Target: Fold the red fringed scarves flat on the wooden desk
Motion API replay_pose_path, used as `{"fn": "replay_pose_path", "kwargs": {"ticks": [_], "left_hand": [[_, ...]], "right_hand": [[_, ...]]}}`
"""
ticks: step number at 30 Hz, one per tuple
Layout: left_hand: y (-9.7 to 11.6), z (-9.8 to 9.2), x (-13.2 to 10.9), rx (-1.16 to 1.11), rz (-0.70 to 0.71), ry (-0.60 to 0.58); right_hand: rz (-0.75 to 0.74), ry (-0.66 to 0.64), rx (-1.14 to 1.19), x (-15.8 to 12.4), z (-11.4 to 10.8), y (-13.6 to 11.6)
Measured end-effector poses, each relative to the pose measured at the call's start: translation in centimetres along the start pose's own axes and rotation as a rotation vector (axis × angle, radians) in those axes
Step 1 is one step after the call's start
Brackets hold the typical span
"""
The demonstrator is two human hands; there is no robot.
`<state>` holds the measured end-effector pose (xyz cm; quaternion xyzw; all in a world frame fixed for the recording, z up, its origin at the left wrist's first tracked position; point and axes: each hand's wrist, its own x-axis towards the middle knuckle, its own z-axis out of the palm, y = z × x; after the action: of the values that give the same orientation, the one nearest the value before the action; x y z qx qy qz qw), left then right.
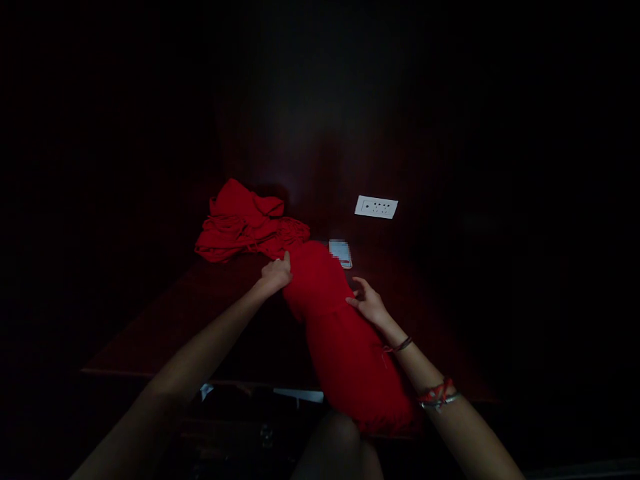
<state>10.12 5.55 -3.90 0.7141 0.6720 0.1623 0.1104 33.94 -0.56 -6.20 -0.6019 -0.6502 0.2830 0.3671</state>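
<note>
Red cloth (340,333) lies along the dark tabletop (240,320), its near end hanging over the edge. The left hand (277,273) has its grip closed on the far end; the right hand (367,301) presses there, grip wide. Beyond lie a small card (341,253), a crumpled red heap (245,223) and a white socket plate (376,207).

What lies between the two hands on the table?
The far end of a long red cloth, as the head view shows. The left hand and the right hand each touch one side of it.
</note>
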Motion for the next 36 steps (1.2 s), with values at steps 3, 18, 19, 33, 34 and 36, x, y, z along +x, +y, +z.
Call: {"fn": "replay_pose_path", "kwargs": {"ticks": [3,18,19,33,34,36], "left_hand": [[1.9,-1.4,2.5,0.169,0.232,0.102],[3.6,-4.0,7.3,0.358,0.797,0.25],[3.6,-4.6,7.1,0.328,0.778,0.308],[-6.1,-1.5,0.8,0.219,0.73,0.058],[-5.8,-1.6,0.9,0.205,0.744,0.069],[-4.8,-1.9,1.4,0.163,0.78,0.11]], "right_hand": [[-0.01,-0.029,-0.153,0.0,0.2,-0.3],[0.024,-0.01,-0.295,0.5,-3.5,-1.1],[-0.007,0.08,-0.311,1.0,-4.4,-1.8],[-0.375,-0.399,-0.426,-1.5,-0.4,-3.8],[-0.388,-0.331,-0.41,-0.9,-0.5,-4.4],[-0.393,-0.176,-0.376,0.8,-0.3,-5.5]]}}
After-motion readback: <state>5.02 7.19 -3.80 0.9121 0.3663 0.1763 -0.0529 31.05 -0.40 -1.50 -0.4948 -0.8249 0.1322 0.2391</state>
